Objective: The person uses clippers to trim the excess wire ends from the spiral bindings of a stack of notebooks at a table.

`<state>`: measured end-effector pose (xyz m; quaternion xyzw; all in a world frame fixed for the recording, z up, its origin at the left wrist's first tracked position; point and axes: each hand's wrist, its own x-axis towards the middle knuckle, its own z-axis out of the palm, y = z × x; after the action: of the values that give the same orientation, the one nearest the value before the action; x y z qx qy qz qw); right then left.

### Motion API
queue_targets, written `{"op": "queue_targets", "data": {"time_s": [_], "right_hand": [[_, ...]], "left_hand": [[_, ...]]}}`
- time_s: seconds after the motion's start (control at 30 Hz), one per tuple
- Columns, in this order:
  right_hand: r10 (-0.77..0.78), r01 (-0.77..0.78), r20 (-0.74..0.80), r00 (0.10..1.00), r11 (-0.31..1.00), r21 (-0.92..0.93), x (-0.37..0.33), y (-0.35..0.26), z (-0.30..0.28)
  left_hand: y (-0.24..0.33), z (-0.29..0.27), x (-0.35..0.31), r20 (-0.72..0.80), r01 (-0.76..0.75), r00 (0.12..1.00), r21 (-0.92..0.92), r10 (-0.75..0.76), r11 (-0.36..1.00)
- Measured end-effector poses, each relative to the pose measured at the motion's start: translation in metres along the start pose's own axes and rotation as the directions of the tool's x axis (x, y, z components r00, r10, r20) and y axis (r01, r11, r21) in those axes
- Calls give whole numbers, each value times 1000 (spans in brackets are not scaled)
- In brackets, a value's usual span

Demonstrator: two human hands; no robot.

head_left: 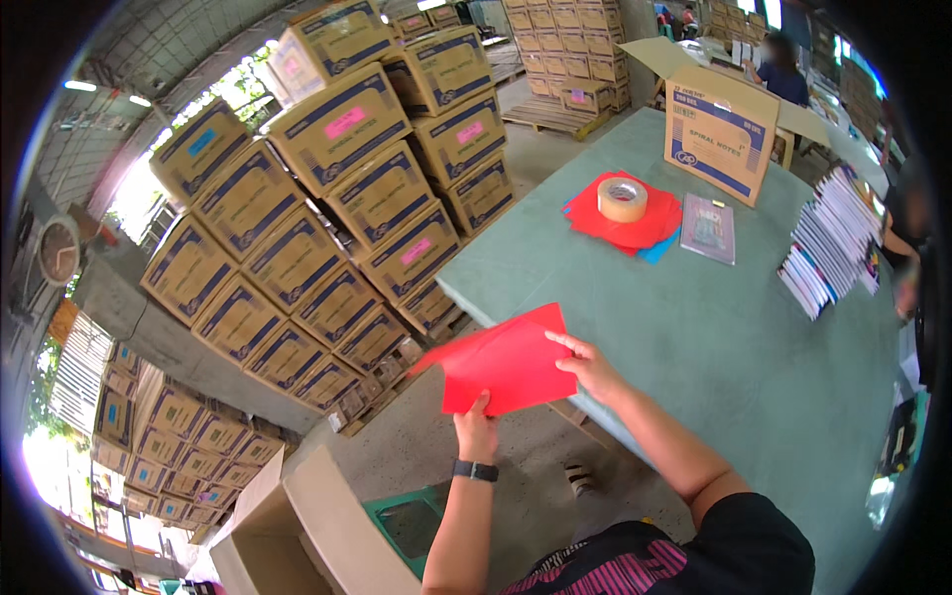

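Observation:
A few red sheets [511, 367] are held up at the table's near left edge, and one of them fans out blurred to the left. My left hand [477, 433] grips their lower edge, thumb on top, with a dark band on the wrist. At the right edge my right hand [587, 368] pinches the sheets between thumb and fingers. Farther back on the green table [684, 347] lies a pile of red sheets [654, 218] with blue sheets [659, 248] poking out beneath. A roll of tan tape [622, 199] rests on that pile.
A notebook [708, 229] lies beside the pile, with an open cardboard box [719, 134] behind it. Stacked notebooks [833, 238] stand at the right, near another person's arm [900, 243]. Cartons [337, 129] tower on pallets at left. An open carton [327, 526] sits low left.

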<state>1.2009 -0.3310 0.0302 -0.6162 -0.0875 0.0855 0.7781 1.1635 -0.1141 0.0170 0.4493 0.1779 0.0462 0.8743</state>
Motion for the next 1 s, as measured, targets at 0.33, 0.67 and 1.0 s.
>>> {"op": "queue_targets", "data": {"time_s": [0.33, 0.67, 1.0], "right_hand": [[-534, -266, -261, 804, 70, -961, 277, -37, -317], [-501, 94, -520, 691, 777, -623, 259, -126, -377], [-486, 6, -75, 871, 161, -987, 244, -32, -324]], "left_hand": [[-50, 212, 195, 115, 50, 991, 152, -68, 987], [-152, 315, 281, 190, 115, 964, 335, -187, 935], [-132, 265, 262, 345, -251, 939, 701, -9, 668]]}}
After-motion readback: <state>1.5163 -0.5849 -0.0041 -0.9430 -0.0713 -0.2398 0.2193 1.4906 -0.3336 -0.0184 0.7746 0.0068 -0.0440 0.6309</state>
